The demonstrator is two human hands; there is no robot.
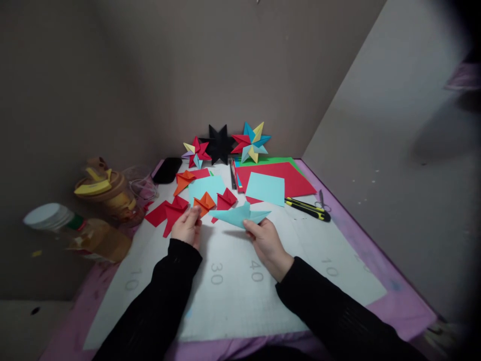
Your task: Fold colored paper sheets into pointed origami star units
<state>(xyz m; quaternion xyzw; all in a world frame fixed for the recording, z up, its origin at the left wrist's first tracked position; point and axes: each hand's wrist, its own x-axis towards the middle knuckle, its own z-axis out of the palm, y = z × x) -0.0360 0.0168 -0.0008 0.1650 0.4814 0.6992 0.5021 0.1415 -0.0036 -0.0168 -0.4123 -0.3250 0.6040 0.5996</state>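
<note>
My right hand (265, 239) pinches the near edge of a light blue folded paper piece (239, 215) and holds it just above the white cutting mat (233, 296). My left hand (188, 226) is curled, with its fingertips on a red folded paper piece (173, 211) and close to an orange folded piece (205, 202). Another red folded piece (226, 199) lies between the two hands, a little farther back. Both sleeves are black.
Three paper stars stand at the back: small multicolour (196, 152), black (220, 144), red-blue-yellow (251, 142). Red sheets (293, 181), a blue sheet (265, 188), a yellow-black cutter (307, 209) and small scissors (322, 201) lie right. Jars (108, 193) and a bottle (80, 233) stand left.
</note>
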